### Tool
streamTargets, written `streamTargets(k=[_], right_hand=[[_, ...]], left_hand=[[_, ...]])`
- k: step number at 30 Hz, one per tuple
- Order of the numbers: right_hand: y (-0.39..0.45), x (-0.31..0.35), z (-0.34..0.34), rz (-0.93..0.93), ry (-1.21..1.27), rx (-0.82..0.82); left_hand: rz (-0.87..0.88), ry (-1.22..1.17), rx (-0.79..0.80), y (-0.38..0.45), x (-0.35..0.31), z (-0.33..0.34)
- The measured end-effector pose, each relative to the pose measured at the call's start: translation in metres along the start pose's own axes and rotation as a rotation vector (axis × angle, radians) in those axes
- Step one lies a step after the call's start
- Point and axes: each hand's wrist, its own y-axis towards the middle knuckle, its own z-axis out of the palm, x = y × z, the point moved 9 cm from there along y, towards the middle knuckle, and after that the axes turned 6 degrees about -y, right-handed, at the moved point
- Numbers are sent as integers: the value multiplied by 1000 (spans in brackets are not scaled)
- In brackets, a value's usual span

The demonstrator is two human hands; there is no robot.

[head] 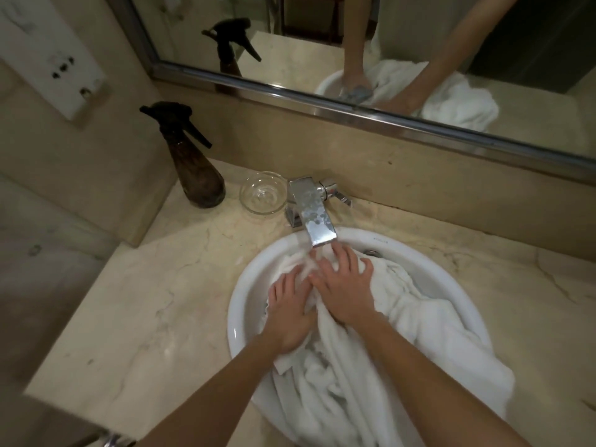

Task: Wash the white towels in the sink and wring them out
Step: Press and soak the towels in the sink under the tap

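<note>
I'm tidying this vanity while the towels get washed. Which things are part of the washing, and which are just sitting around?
In use:
white towel
sink
faucet
left hand, pressing on towel
right hand, pressing on towel

Just sitting there:
brown spray bottle
glass bowl
wall socket plate

The sink (245, 304) sits in the bench (154, 301). The towel (419, 321) lies in it, spilling over the rim at 4 o'clock. The tap (314, 217) stands at 12, the bowl (263, 193) just left of it, the sprayer (196, 169) at 10. Both hands (290, 314) (343, 288) rest on the towel under the tap.
</note>
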Motion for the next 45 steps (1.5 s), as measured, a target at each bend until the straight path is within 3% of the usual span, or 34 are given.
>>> streamTargets(k=[3, 5, 7, 10, 13, 17, 23, 31, 34, 37, 39, 43, 45], right_hand=[[-24, -22, -11, -43, 170, 45], [-48, -48, -28, 40, 27, -72], [-70, -75, -30, 235, -96, -32], [-86, -102, -8, 500, 65, 194], [-72, -110, 1, 558, 143, 230], [-41, -105, 15, 394, 392, 194], [-36, -75, -2, 65, 506, 58], [-38, -19, -38, -320, 598, -120], [-28, -3, -42, -419, 594, -142], [-13, -8, -39, -379, 595, -180], [-11, -11, -36, -382, 592, -229], [-11, -32, -18, -315, 532, -188], [-17, -41, -23, -279, 524, -170]], left_hand=[[-5, -129, -299, -14, -19, -33], [-48, -247, -322, -13, -26, -45], [-52, -308, -231, -7, -32, -49], [-4, -195, -30, 6, -44, -36], [-5, -23, 127, 21, -49, -12], [-25, 231, 91, 34, -40, -13], [49, 135, 1, 7, -41, -36], [355, -75, -472, -61, -51, -94], [283, -82, -547, -71, -40, -111], [121, -70, -572, -55, -39, -116], [88, -10, -486, -28, -52, -104], [38, 289, -125, 13, -64, -45], [-71, 238, -16, 17, -50, -30]])
